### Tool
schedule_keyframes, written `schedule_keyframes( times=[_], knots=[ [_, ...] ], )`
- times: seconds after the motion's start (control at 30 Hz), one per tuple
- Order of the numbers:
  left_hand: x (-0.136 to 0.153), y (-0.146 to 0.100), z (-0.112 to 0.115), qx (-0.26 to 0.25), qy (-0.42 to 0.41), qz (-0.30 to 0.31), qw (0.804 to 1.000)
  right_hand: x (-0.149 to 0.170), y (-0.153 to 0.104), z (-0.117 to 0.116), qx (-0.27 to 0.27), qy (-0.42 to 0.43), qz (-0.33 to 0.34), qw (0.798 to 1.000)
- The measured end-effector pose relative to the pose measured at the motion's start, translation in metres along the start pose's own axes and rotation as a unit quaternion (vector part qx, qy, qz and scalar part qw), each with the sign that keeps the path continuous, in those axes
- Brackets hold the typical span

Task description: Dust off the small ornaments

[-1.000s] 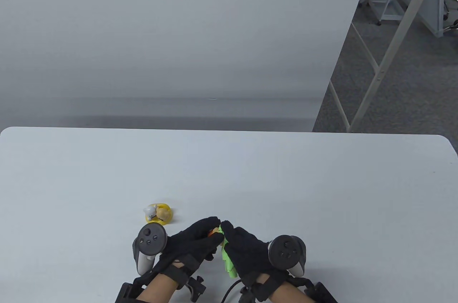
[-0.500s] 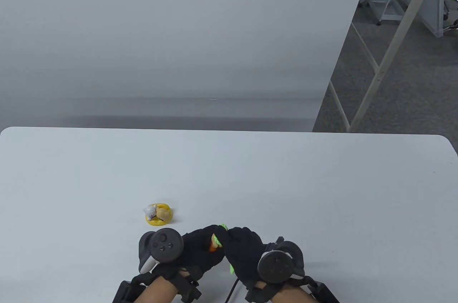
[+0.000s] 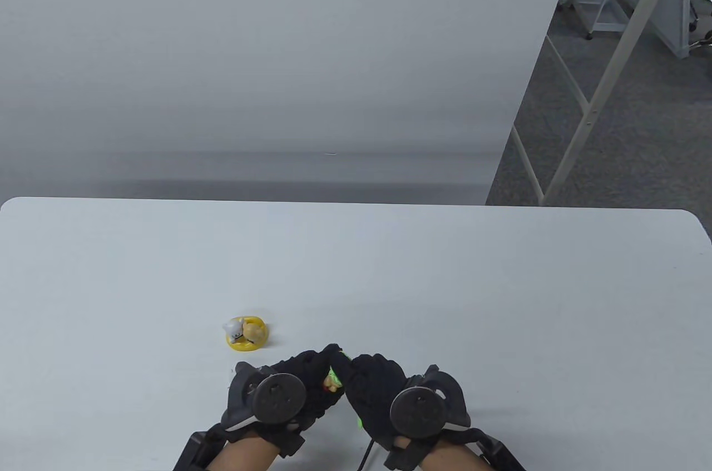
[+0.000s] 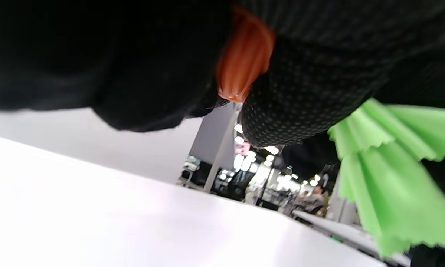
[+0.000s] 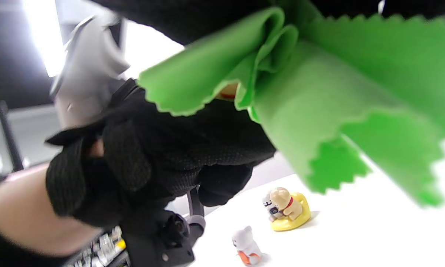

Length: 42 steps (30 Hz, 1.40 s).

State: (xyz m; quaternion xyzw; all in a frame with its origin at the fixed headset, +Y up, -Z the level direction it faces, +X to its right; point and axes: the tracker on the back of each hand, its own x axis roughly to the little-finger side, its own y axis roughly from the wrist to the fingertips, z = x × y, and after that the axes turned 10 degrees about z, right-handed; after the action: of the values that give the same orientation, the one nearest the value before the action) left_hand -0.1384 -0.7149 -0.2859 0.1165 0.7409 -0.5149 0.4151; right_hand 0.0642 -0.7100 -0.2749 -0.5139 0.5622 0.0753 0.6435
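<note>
My left hand [image 3: 320, 373] grips a small orange ornament [image 3: 332, 382] near the table's front edge. It shows between the gloved fingers in the left wrist view [image 4: 244, 55]. My right hand [image 3: 356, 376] holds a green cloth [image 3: 336, 375] and presses it against that ornament. The cloth hangs down below the hands in the wrist views [image 4: 393, 178] [image 5: 318, 92]. A yellow ornament with two little dogs [image 3: 246, 332] stands on the table to the left of my hands, also seen in the right wrist view [image 5: 287, 209]. A small white figure [image 5: 246, 246] stands near it.
The white table [image 3: 445, 282] stretches wide beyond and to both sides of my hands. Its far edge meets a grey partition [image 3: 278, 76]. A metal frame [image 3: 589, 104] stands on the floor at the far right.
Both hands have rolled so the trackers face up, and they have drawn slightly closer to the front edge. Less of the green cloth shows. The yellow ornament has not moved.
</note>
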Motion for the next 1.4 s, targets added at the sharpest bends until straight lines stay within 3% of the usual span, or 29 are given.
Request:
schedule_keyframes(
  times=[0.1,0.17,0.27,0.33,0.4,0.53,0.77,1.0,1.13,1.3,1.4],
  knots=[
    [0.002,0.001,0.002,0.002,-0.039,-0.029,0.999,-0.001,-0.005,0.000,0.027,0.019,0.016,0.999],
    [0.007,0.000,0.007,0.010,-0.103,-0.066,0.992,-0.007,-0.008,-0.003,0.044,-0.020,0.042,0.998],
    [0.012,-0.001,0.014,0.044,-0.141,-0.131,0.980,-0.016,-0.005,-0.005,0.003,-0.103,0.083,0.991],
    [0.003,0.003,0.012,0.041,-0.046,-0.096,0.994,-0.023,-0.001,-0.007,-0.022,-0.163,0.110,0.980],
    [-0.006,0.008,0.009,0.076,0.045,-0.079,0.993,-0.028,0.000,-0.010,-0.043,-0.209,0.117,0.970],
    [-0.015,0.005,0.004,0.051,0.123,-0.005,0.991,-0.027,0.002,-0.007,-0.047,-0.172,0.095,0.979],
    [-0.010,0.003,0.007,0.050,0.115,0.015,0.992,-0.019,0.008,-0.004,-0.054,-0.107,0.058,0.991],
    [-0.012,0.005,0.009,0.060,0.106,0.027,0.992,-0.016,0.007,-0.005,-0.065,-0.152,0.054,0.985],
    [-0.004,0.003,0.014,0.052,0.038,0.011,0.998,-0.003,0.004,0.000,-0.047,-0.079,0.016,0.996],
    [0.014,0.000,0.023,0.057,-0.128,-0.075,0.987,0.018,-0.001,0.003,-0.013,0.059,-0.042,0.997],
    [0.028,-0.006,0.025,0.083,-0.191,-0.117,0.971,0.022,0.000,0.003,-0.050,-0.004,-0.035,0.998]
  ],
)
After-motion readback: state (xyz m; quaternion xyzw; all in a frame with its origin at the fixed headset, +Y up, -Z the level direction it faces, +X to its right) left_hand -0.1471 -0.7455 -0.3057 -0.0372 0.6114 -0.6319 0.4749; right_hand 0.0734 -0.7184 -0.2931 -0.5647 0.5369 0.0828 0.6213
